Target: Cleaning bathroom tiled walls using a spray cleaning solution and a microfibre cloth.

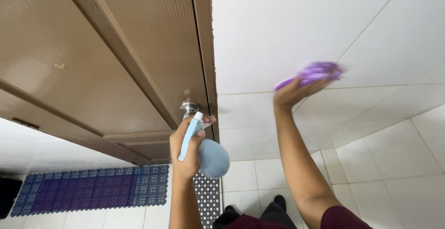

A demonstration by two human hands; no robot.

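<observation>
My left hand (pixel 187 152) grips a light blue spray bottle (pixel 211 157) with a white nozzle, held up beside the door edge just below a round metal door knob (pixel 189 108). My right hand (pixel 292 92) is raised higher and presses a purple cloth (pixel 315 72) flat against the white wall tiles (pixel 278 34). The cloth is blurred. Both arms reach up from the bottom of the view.
A brown wooden door (pixel 106 57) fills the left side, its frame meeting the tiled wall. On the white tile floor lie a blue and purple plastic grid mat (pixel 92 189) and a dark dotted mat (pixel 208 201). A dark object sits at the far left edge.
</observation>
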